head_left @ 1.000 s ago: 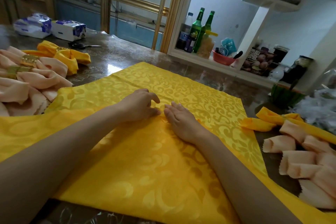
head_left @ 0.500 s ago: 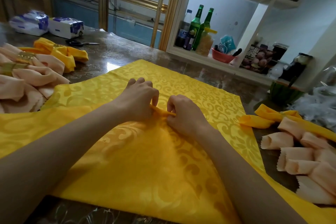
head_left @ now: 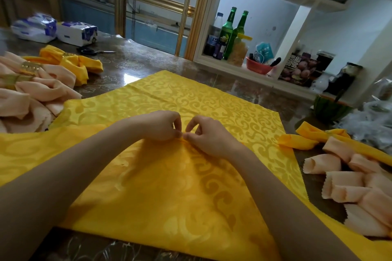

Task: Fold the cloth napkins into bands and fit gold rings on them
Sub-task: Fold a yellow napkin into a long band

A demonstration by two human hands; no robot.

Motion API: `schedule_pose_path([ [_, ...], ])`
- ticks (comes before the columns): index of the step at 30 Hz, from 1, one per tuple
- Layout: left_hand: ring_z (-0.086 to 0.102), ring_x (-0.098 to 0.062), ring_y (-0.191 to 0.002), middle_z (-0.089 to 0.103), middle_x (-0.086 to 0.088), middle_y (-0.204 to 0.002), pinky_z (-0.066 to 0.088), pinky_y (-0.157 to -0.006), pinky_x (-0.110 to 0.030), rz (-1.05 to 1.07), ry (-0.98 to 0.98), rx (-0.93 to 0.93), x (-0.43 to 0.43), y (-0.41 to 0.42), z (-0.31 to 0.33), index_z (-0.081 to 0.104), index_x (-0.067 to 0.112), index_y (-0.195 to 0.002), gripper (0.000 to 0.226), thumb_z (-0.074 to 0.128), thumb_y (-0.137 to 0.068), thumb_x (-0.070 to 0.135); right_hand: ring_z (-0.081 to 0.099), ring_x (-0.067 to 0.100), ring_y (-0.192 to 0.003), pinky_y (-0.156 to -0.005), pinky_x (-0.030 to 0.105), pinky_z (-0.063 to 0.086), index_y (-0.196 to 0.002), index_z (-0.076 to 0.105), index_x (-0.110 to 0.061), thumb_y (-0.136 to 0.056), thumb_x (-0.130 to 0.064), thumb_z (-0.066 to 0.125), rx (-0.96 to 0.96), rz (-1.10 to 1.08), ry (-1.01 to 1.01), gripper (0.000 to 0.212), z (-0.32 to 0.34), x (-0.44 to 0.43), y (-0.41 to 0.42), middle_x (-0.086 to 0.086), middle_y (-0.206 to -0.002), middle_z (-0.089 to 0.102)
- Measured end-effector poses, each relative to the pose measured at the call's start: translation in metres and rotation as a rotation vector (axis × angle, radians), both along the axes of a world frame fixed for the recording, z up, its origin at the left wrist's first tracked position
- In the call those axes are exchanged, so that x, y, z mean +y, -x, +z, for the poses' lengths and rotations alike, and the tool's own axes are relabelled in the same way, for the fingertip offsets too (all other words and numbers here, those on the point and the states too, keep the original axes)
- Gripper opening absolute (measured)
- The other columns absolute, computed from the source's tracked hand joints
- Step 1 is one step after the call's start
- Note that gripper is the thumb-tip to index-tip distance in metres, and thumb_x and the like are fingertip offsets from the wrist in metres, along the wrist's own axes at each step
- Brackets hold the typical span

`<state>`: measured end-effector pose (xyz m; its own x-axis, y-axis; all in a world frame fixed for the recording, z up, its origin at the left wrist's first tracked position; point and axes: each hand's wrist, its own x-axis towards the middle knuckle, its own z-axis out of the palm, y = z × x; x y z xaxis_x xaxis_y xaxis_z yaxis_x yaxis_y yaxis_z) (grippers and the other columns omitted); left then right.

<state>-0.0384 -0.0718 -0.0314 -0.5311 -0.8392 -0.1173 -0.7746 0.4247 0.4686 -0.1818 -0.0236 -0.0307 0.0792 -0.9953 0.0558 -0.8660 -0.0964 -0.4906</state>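
Folding looks barely begun: left hand [head_left: 161,126] and right hand [head_left: 210,134] pinch a pleat in the napkin [head_left: 212,99], fingers [head_left: 176,127] clamped on it; next, gather further even pleats.

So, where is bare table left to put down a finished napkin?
Bare tabletop runs beyond the spread yellow napkin, between the scissors and the white ledge. Left is crowded with ringed napkins, right with rolled pink napkins.

Single head-worn view looks forward and down, close over the table [head_left: 148,65].
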Motion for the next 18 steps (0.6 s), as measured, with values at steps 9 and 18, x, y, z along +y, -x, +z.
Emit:
schedule_pose_path([
  [9, 0.041, -0.012, -0.099, 0.044, 0.002, -0.110, 0.039, -0.087, -0.024, -0.033, 0.083, 0.013, 0.000, -0.011, 0.001, 0.060, 0.021, -0.117, 0.032, 0.064, -0.086, 0.030, 0.052, 0.011, -0.092, -0.071, 0.021, 0.044, -0.103, 0.068, -0.018, -0.083, -0.029, 0.070, 0.134, -0.078, -0.150, 0.024, 0.018, 0.003, 0.018, -0.004, -0.099, 0.057],
  [18, 0.048, -0.013, -0.077, 0.044, 0.011, -0.076, 0.035, -0.055, -0.024, 0.000, 0.304, -0.066, 0.016, -0.004, 0.010, 0.054, 0.023, -0.085, 0.013, 0.066, -0.080, 0.024, 0.048, 0.012, -0.069, -0.051, 0.022, 0.037, -0.078, 0.053, -0.021, -0.078, -0.005, 0.061, 0.232, 0.017, -0.140, 0.017, 0.024, 0.014, 0.007, -0.007, -0.075, 0.049],
])
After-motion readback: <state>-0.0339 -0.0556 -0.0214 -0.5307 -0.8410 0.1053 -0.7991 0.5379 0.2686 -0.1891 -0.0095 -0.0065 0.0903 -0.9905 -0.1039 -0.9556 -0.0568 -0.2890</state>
